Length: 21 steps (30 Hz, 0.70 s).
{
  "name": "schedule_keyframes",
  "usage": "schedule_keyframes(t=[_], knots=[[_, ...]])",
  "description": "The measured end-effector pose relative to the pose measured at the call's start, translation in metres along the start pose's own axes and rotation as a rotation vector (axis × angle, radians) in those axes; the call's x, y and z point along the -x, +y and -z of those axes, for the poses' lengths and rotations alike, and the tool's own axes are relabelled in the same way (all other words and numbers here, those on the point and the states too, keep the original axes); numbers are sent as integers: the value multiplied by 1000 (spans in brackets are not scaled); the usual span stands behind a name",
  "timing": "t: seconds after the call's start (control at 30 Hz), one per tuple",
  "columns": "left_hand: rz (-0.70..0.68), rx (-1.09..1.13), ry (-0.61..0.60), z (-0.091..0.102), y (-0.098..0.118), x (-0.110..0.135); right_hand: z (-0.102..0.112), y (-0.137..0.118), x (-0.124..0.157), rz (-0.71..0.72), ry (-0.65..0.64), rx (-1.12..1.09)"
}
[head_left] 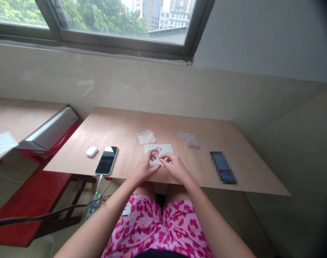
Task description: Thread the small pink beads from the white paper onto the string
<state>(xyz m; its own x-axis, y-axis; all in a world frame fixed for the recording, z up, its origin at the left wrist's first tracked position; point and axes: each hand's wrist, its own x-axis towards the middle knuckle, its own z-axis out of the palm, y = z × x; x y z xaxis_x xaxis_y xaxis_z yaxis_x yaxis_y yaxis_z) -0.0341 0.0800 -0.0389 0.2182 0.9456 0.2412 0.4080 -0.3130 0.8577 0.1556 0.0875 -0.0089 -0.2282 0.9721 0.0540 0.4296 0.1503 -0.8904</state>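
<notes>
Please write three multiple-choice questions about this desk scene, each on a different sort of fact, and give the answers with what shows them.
1. Where is the white earbud case?
A) Left of the smartphone
B) On the red bench
C) On the window ledge

2. What colour are the small bits on the white card?
A) Blue
B) Pink
C) Green

3. How does the smartphone lie?
A) Face down
B) Propped on its edge
C) Face up, with a white cable attached

Answers:
1. A: the case sits on the plywood table just left of the phone.
2. B: the bits show pink against the card.
3. C: the dark screen faces up and the cable leaves its lower end.
</notes>
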Motion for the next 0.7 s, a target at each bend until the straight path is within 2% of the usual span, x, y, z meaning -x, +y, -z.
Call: schedule_keyframes(t=[0.13,0.23,0.33,0.47,0.7], knots=[[68,241,-96,-9,29,6,35,10,23,-98,34,-73],[137,360,-168,-20,39,12,49,13,47,-141,28,-166],[202,443,-195,-29,43,19,51,18,65,-173,28,-306],[279,478,-181,-34,49,22,49,23,73,-221,62,-465],[291,515,-161,-38,56,33,51,21,74,-193,39,-450]])
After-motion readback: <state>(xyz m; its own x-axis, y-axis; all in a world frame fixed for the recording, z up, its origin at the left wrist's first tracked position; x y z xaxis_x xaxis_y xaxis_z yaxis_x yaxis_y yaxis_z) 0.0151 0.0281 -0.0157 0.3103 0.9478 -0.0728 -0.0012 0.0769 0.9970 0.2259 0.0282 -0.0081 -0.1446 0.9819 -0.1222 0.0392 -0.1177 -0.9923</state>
